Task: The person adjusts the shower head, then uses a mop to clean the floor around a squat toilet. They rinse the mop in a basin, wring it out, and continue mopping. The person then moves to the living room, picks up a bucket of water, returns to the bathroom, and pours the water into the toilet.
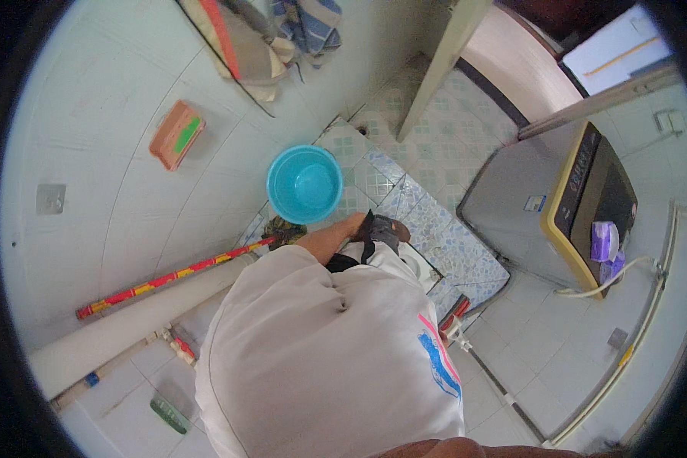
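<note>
A bare limb (pixel 333 236), seemingly my left forearm, comes out from under the white shirt (pixel 326 355). It ends beside dark grey material (pixel 385 228) with a black strap (pixel 369 246). The hand there is too unclear to tell whether it grips anything. Just beyond stands a round blue plastic basin (pixel 304 184) with nothing seen in it. Close by, to the right, part of a white squat toilet (pixel 421 266) shows past the shirt. My right hand is out of view. Bare skin (pixel 452 448) crosses the bottom edge.
A top-loading washing machine (pixel 526 200) stands at right, with a purple tissue pack (pixel 604 240) on it. The tiled step (pixel 435 223) has a raised edge. A red-and-yellow pole (pixel 174 277) and a thick white pipe (pixel 143 320) run along the left. Towels (pixel 235 40) hang above.
</note>
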`<state>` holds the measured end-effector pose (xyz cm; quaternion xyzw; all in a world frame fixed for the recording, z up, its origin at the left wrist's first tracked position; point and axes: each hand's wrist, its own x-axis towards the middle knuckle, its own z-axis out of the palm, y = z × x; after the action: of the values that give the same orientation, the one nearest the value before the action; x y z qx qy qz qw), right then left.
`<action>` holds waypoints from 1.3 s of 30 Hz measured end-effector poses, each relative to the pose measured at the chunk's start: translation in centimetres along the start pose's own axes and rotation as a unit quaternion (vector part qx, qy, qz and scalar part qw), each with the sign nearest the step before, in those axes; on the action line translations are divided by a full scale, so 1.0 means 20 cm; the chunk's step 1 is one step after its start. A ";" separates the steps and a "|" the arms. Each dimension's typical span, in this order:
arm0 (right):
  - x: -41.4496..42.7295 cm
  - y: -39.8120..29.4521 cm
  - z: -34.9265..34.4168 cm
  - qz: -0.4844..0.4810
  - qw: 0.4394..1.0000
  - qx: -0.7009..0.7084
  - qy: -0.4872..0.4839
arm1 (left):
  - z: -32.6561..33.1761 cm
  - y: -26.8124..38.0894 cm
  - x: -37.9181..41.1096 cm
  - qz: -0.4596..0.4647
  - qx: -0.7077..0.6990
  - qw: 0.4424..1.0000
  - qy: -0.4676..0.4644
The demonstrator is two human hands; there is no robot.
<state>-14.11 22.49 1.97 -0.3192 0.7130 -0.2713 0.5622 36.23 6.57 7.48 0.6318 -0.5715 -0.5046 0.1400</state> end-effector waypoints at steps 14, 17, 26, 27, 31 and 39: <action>-0.20 -0.07 0.33 0.157 0.963 0.156 0.154 | -0.02 0.12 0.27 0.140 0.154 0.974 -0.091; -0.19 -0.02 0.41 0.162 0.960 0.172 0.149 | -0.04 0.03 0.31 0.132 0.179 0.968 -0.116; -0.42 0.08 0.53 0.141 0.915 0.291 0.242 | -0.06 -0.18 0.51 0.064 0.116 0.978 -0.159; -0.50 -0.01 0.50 0.153 0.880 0.339 0.296 | 0.00 -0.08 0.54 0.011 0.099 0.977 -0.187; -0.56 0.16 0.52 0.176 0.850 0.360 0.343 | -0.02 0.01 0.56 0.116 0.152 0.957 -0.220; -0.81 0.35 0.72 0.228 0.792 0.412 0.389 | 0.06 0.13 0.62 0.175 0.201 0.930 -0.253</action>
<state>1.53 38.96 3.76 0.2470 0.7447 -0.5044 0.3607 31.85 -4.44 2.97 0.3882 -0.7789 -0.4897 -0.0527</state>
